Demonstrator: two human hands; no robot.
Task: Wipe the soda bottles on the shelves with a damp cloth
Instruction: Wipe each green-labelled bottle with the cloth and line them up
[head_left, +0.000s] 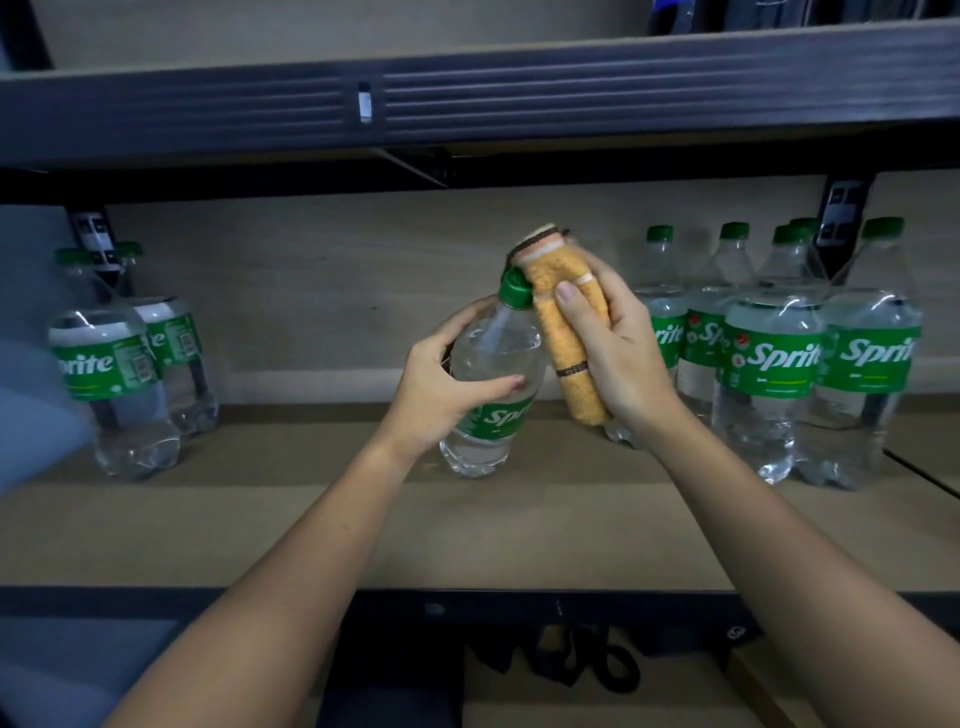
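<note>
Two bare hands work over a Sprite bottle (493, 364) at the middle of a wooden shelf (363, 519). The left hand (441, 384) wraps the bottle's clear shoulder, thumb across the front above the green label, fingers curled round the far side. The bottle tilts to the right, its base at or just above the shelf board; contact cannot be told. The right hand (613, 343) holds a folded orange cloth (566, 327), thumb pressed on its front, the fold running from above the green cap (516, 287) down past the palm. The cloth touches the cap and neck on their right side.

Two more bottles (119, 364) stand upright at the left end of the shelf, one behind the other. A cluster of at least five bottles (774, 364) stands upright at the right, just behind the right hand, all with green caps and labels. A dark metal beam (467, 104) of the upper shelf crosses overhead. Below the shelf edge, a dark tangled object (571, 660) lies blurred.
</note>
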